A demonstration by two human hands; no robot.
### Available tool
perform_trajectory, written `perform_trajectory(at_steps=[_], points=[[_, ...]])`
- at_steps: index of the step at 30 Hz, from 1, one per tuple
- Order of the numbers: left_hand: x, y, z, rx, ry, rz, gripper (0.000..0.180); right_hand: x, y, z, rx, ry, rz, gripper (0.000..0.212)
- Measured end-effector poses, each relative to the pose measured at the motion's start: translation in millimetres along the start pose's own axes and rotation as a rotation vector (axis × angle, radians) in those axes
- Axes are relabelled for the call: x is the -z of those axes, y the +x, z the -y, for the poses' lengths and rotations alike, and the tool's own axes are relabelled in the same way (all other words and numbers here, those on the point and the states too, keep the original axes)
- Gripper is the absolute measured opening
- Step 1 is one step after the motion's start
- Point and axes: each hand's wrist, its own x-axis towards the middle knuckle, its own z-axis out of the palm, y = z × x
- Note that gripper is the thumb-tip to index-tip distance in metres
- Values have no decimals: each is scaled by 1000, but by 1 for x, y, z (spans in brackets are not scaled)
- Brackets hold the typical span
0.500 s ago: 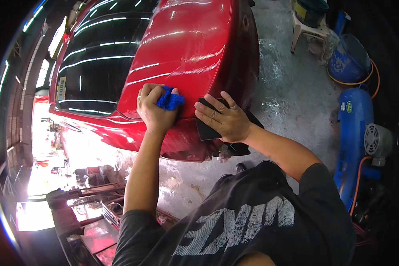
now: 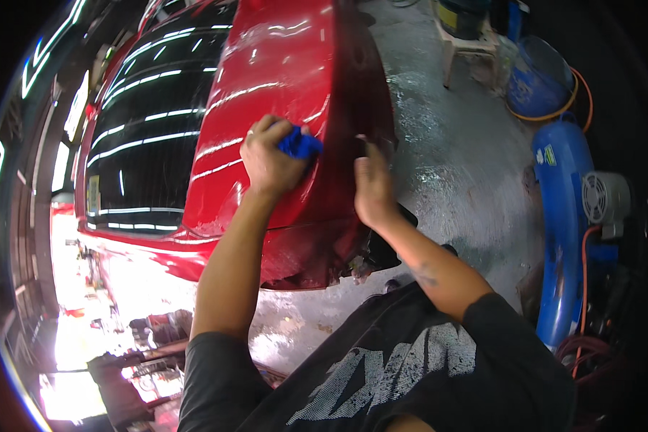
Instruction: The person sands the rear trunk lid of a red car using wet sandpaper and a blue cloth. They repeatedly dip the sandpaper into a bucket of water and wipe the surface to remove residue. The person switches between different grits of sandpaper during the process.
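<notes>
Bunched in my left hand is a blue cloth, with the fingers closed round it. It rests on the glossy boot lid of a red car, close to the lid's rear edge. My right hand lies along the shadowed rear face of the car, seen nearly edge-on and slightly blurred. Its fingers look stretched out and flat to the panel. Whether a black sheet is under that palm is hidden in the shadow. Bright light streaks reflect in the paint and the dark rear window.
To the right on the wet grey floor lies a long blue tank with a grey fan-covered motor. Farther off stand a blue drum and a pale stool bearing a dark bucket. An orange hose trails beside the tank.
My right hand has moved from the rear corner's top onto the rear face, and the black sheet under it no longer shows. The left hand has shifted slightly toward the rear edge with the cloth.
</notes>
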Motion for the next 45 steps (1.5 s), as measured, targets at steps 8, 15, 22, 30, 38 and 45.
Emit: perform_trajectory(at_steps=[8, 15, 22, 30, 38, 45], points=[[-61, 83, 7, 72, 94, -12, 46, -15, -81, -28, 237, -211, 179, 68], [-101, 143, 1, 48, 53, 27, 38, 6, 191, -57, -52, -3, 103, 73], [-153, 224, 36, 100, 126, 21, 42, 19, -7, -106, 241, -54, 375, 75], [-194, 272, 36, 72, 123, -2, 38, 15, 343, -137, 75, 44, 197, 65], [-185, 264, 32, 117, 73, -71, 33, 113, 152, -121, 164, 130, 808, 67], [-183, 276, 23, 160, 80, -89, 32, 249, 296, -140, -39, -34, 402, 45]])
